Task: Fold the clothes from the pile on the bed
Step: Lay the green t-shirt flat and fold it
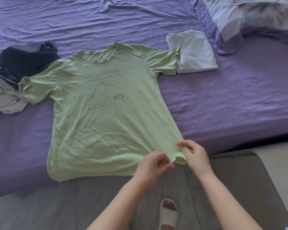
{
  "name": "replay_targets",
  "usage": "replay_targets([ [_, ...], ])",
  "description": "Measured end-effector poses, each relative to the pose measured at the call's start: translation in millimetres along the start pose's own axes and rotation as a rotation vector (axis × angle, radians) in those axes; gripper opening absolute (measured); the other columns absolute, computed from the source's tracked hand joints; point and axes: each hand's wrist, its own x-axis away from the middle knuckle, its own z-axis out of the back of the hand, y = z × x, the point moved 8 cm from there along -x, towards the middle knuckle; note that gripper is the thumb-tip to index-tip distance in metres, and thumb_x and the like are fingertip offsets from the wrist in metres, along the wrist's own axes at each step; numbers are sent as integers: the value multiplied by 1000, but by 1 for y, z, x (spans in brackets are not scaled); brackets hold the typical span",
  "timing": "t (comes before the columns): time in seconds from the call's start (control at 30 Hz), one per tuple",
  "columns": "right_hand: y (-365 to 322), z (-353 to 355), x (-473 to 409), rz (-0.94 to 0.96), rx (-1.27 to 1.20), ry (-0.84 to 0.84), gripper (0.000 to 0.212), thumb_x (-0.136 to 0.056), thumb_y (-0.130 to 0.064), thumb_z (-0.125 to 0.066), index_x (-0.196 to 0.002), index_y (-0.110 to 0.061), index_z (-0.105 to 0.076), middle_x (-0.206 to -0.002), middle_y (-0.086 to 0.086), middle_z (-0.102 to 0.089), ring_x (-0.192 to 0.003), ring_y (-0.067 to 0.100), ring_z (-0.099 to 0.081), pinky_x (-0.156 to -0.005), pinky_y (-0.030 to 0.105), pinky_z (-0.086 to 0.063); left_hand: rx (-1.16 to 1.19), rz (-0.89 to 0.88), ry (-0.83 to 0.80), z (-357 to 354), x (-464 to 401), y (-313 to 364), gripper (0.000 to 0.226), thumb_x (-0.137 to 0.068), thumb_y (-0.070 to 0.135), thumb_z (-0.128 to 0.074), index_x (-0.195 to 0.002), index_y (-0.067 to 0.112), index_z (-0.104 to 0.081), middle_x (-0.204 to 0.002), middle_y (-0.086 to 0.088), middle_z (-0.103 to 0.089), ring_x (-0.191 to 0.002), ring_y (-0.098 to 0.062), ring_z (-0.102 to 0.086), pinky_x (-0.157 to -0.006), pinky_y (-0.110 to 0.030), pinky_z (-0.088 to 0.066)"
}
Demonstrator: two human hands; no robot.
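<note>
A green T-shirt is laid front-up across a purple bed, collar towards the far side and hem hanging just over the near edge, apparently so that it can be squared up before any fold is made. Its lower right corner is curled over, and that corner is pinched between thumb and fingers of the left hand at the hem and by the right hand just beside it at the side seam. Both hands are closed narrowly on the cloth, close together, in what looks like an effort to uncurl the rolled edge and pull it flat.

The remaining pile of dark and pale clothes is bunched at the left of the bed, with the shirt's sleeve resting against it, kept within reach for later turns. A white garment, already folded, is set at the far right, touching the other sleeve, presumably as the start of the finished stack. A patterned pillow is seen in the far right corner.

The shirt is judged to be at the smoothing stage, with no fold yet made. A grey floor and a white slipper are visible below.
</note>
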Motion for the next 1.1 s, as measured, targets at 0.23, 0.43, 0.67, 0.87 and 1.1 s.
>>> replay_targets([
  [0.23, 12, -12, 2, 106, 339, -130, 35, -85, 3, -56, -118, -9, -62, -112, 2, -54, -105, 15, -55, -89, 13, -34, -124, -12, -85, -19, -5, -10, 13, -80, 24, -72, -84, 12, -69, -84, -4, -64, -83, -14, -56, -74, -19, -38],
  [0.43, 31, -18, 11, 83, 528, -270, 46, -88, -3, -54, -132, -11, -50, -126, 2, -43, -106, 13, -50, -91, 19, -37, -258, 122, -83, -6, 4, -28, 17, -89, 29, -59, -97, 16, -67, -100, -1, -63, -99, -15, -55, -86, -25, -40],
  [0.67, -19, -32, -4, 138, 917, -227, 49, -89, -23, -49, -138, -25, -40, -150, 1, -22, -132, 20, -33, -104, 31, -35, -378, 223, -56, 49, 1, -33, 29, -92, 34, -54, -118, 21, -61, -118, 0, -60, -114, -15, -50, -96, -24, -36],
  [0.87, -80, -100, -33, 301, 953, -330, 49, -93, -25, -45, -141, -26, -34, -154, -2, -19, -139, 16, -24, -111, 28, -25, -442, 250, -18, 102, -23, -53, 39, -93, 36, -52, -130, 22, -54, -132, 1, -54, -126, -16, -43, -105, -24, -30],
  [1.1, -101, -194, -96, 293, 1250, -523, 73, -93, -33, -50, -148, -36, -2, -158, 3, 13, -144, 29, 12, -114, 52, -9, -721, 411, -189, 160, -79, -114, 72, -94, 42, -48, -151, 32, -4, -159, -5, 14, -145, -30, 12, -116, -50, -5],
])
